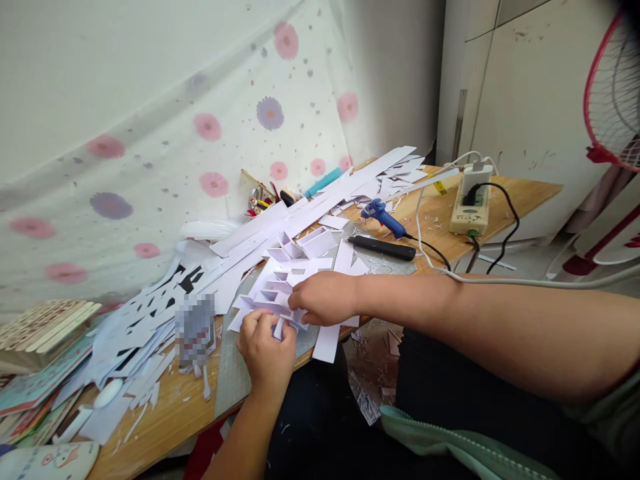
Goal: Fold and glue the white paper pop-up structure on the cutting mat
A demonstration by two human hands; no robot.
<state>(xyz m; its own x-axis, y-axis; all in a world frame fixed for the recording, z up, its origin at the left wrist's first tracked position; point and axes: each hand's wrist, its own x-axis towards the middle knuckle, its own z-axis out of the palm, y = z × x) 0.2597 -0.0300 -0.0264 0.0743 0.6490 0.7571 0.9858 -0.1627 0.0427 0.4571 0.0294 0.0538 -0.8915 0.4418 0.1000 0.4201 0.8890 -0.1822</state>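
Wooden table (193, 407) | white model (283, 277) — at both grips | left hand (269, 350) pinches strip (279, 328) | right hand (325, 298) — can't tell

Soft, diffuse indoor light is making the white paper (327, 343) look pale and bright, while the black trousers (310, 427) are sinking into deep darkness. Gray shade is dulling the wall (395, 67) beside the flowered sheet (240, 147). The wide lens is stretching the outer edges. Dark blur is filling the top right corner, and coarse square pixels are masking a small patch left of center.
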